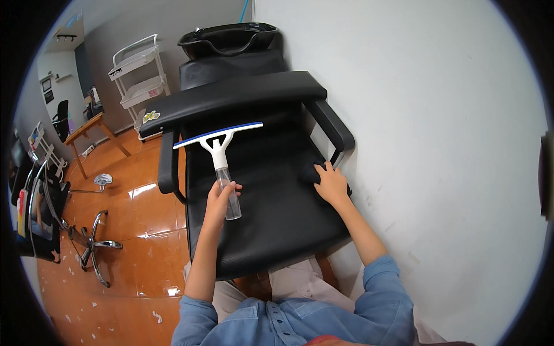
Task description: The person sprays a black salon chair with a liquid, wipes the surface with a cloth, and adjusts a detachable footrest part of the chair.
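My left hand [221,196] is closed around the clear bottle handle of a spray squeegee [219,154]. Its white head with a blue-edged blade points away from me, above the seat of a black shampoo chair [259,225]. Toward the seat's right edge, my right hand [332,183] presses down with bent fingers on a bunched black cloth [310,173]. The cloth blends into the dark upholstery, so its outline is hard to make out. A black padded board [242,95] lies across both armrests beyond the squeegee.
A black wash basin [228,41] tops the chair's far end. The white wall [438,144] runs close along the right. Left of the chair stand a white trolley [144,86], a wooden table [86,130] and a chrome wheeled base [92,245] on orange tiles.
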Motion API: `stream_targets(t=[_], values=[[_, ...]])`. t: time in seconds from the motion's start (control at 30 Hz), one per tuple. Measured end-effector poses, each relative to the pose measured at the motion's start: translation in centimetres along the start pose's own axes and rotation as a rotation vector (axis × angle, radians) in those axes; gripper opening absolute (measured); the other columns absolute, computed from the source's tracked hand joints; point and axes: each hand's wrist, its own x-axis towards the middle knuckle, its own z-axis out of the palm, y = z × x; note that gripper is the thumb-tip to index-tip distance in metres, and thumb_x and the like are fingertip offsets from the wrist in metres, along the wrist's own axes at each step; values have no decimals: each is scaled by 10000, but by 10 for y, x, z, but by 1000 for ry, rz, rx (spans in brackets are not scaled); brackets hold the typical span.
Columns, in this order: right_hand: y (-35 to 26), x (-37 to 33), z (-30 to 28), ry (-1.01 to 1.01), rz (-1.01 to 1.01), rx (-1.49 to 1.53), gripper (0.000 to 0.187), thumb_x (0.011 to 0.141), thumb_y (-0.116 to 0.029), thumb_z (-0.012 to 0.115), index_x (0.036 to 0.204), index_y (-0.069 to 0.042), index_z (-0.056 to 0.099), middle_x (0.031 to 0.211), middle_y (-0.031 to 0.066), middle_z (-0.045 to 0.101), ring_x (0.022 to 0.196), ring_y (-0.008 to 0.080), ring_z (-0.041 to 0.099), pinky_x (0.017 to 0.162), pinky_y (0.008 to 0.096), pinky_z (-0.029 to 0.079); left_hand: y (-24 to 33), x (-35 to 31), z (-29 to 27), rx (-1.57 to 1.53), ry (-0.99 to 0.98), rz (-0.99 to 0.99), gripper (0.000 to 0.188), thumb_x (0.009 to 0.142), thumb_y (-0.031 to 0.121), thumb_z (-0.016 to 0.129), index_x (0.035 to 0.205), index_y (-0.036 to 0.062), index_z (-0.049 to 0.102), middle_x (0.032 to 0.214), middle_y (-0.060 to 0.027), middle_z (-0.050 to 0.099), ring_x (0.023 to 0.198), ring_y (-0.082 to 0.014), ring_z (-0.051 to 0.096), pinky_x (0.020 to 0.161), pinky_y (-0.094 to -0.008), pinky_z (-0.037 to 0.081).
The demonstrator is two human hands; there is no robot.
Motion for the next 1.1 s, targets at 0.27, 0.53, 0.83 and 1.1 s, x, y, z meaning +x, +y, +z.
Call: stream_targets(t=[0.27, 0.53, 0.83, 1.1], values=[[-12, 107, 49, 114, -43, -72, 549, 706, -254, 740, 1219, -211, 550, 1195, 100, 500, 1010, 346, 540, 762, 443, 523, 2, 1, -2, 21, 16, -4, 267, 880, 255, 611, 1007, 28, 554, 905, -72, 643, 806, -107, 573, 721, -260, 459], [-96, 90, 65, 38, -266, 110, 468, 702, -260, 730, 1149, -206, 604, 1148, 95, 514, 1000, 326, 552, 746, 435, 525, -3, 7, -6, 0, 50, 16, 252, 880, 247, 611, 985, 26, 553, 884, -67, 639, 775, -97, 555, 704, -253, 451], [-26, 29, 22, 34, -327, 57, 535, 668, -210, 758, 1176, -224, 589, 1125, 64, 516, 1016, 303, 540, 748, 449, 524, 1, 2, -4, 30, 39, -12, 232, 871, 235, 611, 960, 29, 553, 853, -63, 638, 764, -92, 555, 702, -251, 446], [-65, 112, 54, 62, -1, -108, 534, 710, -423, 726, 1179, -202, 595, 1190, 76, 497, 1068, 312, 523, 757, 435, 506, 4, 5, -2, 34, 40, 1, 238, 872, 246, 603, 951, 27, 555, 842, -67, 639, 765, -98, 564, 717, -256, 444]])
